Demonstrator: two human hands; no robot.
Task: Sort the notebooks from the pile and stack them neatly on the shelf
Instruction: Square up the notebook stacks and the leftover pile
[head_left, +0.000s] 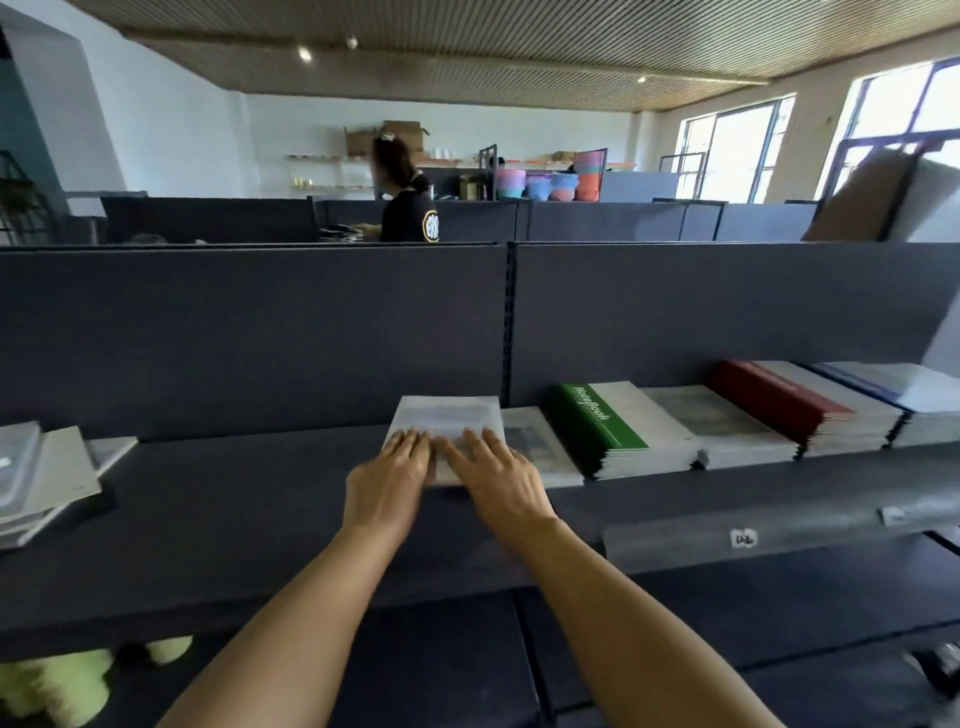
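I see my left hand (387, 480) and right hand (501, 480) lying flat, fingers straight, pressing the grey notebook stack (447, 421) on the shelf (234, 519); green notebooks (597, 428) at its three o'clock.

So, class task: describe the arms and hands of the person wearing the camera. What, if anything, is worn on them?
Two bare forearms reach in from below. The left hand and right hand show no gloves, rings, watch or bracelet. No sleeve shows anywhere along either arm; both are uncovered as far as the picture's lower edge.
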